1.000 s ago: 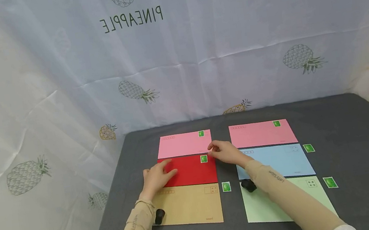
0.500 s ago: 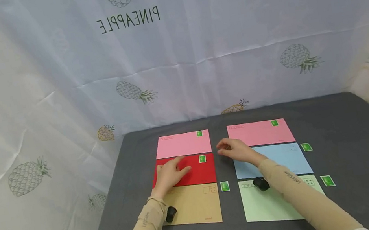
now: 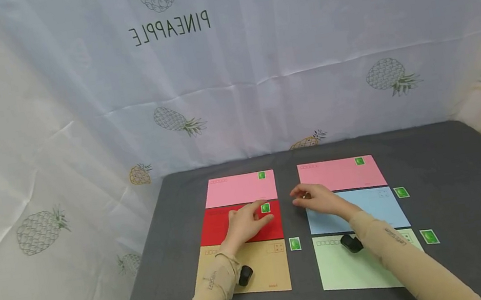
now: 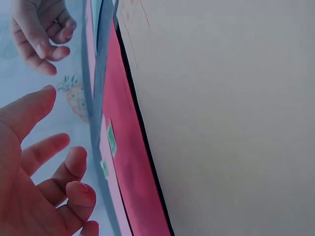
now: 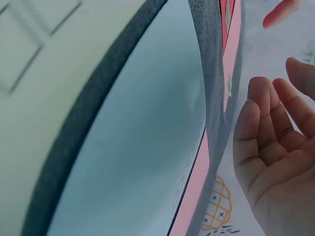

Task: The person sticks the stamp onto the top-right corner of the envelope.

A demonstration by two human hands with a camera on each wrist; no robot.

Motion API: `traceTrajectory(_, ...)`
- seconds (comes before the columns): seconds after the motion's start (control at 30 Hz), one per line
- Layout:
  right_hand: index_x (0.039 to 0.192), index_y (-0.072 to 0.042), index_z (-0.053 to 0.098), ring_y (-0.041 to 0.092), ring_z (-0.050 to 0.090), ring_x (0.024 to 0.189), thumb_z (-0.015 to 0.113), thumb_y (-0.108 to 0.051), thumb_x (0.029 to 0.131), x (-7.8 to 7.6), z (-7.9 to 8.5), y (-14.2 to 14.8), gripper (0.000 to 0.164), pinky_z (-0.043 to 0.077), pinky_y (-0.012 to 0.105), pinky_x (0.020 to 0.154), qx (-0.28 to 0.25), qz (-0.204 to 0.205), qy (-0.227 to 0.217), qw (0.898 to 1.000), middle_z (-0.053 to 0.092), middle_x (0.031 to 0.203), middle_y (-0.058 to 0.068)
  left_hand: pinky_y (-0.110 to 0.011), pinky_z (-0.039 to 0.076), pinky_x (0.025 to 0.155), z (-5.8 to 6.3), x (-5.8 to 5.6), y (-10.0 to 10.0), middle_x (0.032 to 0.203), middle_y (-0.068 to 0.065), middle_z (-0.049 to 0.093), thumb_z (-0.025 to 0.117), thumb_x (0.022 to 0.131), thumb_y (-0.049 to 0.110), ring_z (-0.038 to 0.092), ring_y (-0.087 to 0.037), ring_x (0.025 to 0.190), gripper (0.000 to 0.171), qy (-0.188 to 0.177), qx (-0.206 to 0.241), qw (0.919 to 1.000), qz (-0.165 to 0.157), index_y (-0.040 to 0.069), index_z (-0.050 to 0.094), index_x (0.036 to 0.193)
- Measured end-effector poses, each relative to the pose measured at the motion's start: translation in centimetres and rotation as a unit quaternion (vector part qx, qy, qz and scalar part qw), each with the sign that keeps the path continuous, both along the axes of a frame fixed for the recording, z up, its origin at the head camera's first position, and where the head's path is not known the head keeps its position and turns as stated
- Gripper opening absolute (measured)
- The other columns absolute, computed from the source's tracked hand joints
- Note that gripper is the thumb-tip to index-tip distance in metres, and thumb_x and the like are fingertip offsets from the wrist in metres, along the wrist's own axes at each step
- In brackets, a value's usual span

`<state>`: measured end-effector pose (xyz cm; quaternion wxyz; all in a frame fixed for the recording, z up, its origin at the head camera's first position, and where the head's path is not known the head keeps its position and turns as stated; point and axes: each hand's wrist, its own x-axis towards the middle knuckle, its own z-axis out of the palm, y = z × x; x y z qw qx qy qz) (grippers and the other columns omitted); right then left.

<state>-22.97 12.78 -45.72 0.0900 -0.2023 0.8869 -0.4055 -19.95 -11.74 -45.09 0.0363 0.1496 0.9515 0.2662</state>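
Observation:
My left hand (image 3: 244,224) is over the red envelope (image 3: 215,229), fingers loosely bent and holding nothing. Its fingertips are close to the green stamp (image 3: 266,208) in that envelope's upper right corner. My right hand (image 3: 320,199), also holding nothing, hovers at the upper left of the blue envelope (image 3: 375,207). In the left wrist view, thumb and fingers of the left hand (image 4: 39,172) stand apart. The right wrist view has the right hand's (image 5: 275,152) palm showing, fingers relaxed. Whether either hand touches the paper is unclear.
Pink envelopes (image 3: 237,192) with stamps lie at the back of both columns. A tan envelope (image 3: 267,265) and a green envelope (image 3: 341,264) lie in front. Loose stamps sit beside the tan, the blue (image 3: 401,192) and the green envelopes, on the dark table (image 3: 468,178).
My left hand has moved right across the red envelope towards its stamp. My right hand has drawn back to the right, away from the red envelope's edge. The stamps and envelopes stay put.

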Motion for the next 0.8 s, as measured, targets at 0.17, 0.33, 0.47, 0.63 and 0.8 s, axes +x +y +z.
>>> traceTrajectory(0.17, 0.113, -0.007, 0.062, 0.015, 0.058, 0.089, 0.062, -0.024, 0.089, 0.2, -0.2, 1.5, 0.029, 0.048, 0.031, 0.078, 0.006, -0.012, 0.009, 1.000, 0.064, 0.102, 0.005, -0.035, 0.024, 0.074, -0.3, 0.1, 1.7, 0.071, 0.001, 0.055, 0.063, 0.084, 0.044, 0.054, -0.010, 0.063, 0.056, 0.005, -0.010, 0.9998, -0.019, 0.021, 0.051, 0.134)
traceTrajectory(0.33, 0.112, -0.008, 0.062, 0.016, 0.056, 0.090, 0.062, -0.023, 0.089, 0.4, -0.2, 3.0, 0.028, 0.046, 0.033, 0.081, 0.014, -0.024, 0.009, 1.000, 0.064, 0.100, 0.004, -0.036, 0.028, 0.079, -0.4, 0.0, 3.2, 0.120, -0.004, 0.061, 0.062, 0.084, 0.045, 0.058, -0.019, 0.109, 0.055, 0.001, -0.024, 0.9993, -0.030, 0.024, 0.051, 0.134)
traceTrajectory(0.47, 0.112, -0.011, 0.062, 0.016, 0.056, 0.090, 0.063, -0.027, 0.089, 0.4, -0.3, 4.0, 0.028, 0.045, 0.034, 0.081, 0.016, -0.034, 0.001, 0.999, 0.064, 0.100, 0.002, -0.035, 0.029, 0.080, -0.3, 0.0, 4.3, 0.124, -0.003, 0.058, 0.062, 0.084, 0.046, 0.057, -0.016, 0.107, 0.054, 0.000, -0.030, 0.9987, -0.040, 0.027, 0.051, 0.133)
traceTrajectory(0.63, 0.113, -0.011, 0.062, 0.017, 0.056, 0.092, 0.063, -0.029, 0.088, 0.4, -0.5, 5.3, 0.031, 0.045, 0.036, 0.083, 0.026, -0.050, 0.005, 0.998, 0.064, 0.101, 0.003, -0.032, 0.029, 0.075, -0.2, 0.1, 5.5, 0.100, -0.001, 0.061, 0.063, 0.084, 0.046, 0.055, -0.009, 0.086, 0.052, 0.012, -0.030, 0.9980, -0.054, 0.027, 0.054, 0.131)
traceTrajectory(0.8, 0.116, -0.011, 0.060, 0.018, 0.055, 0.092, 0.062, -0.031, 0.089, 0.9, -0.6, 6.7, 0.034, 0.044, 0.034, 0.080, 0.038, -0.065, -0.012, 0.997, 0.064, 0.102, 0.004, -0.032, 0.031, 0.076, -0.4, 0.4, 7.0, 0.095, -0.001, 0.058, 0.063, 0.084, 0.046, 0.052, -0.007, 0.083, 0.051, 0.016, -0.031, 0.9968, -0.071, 0.026, 0.055, 0.130)
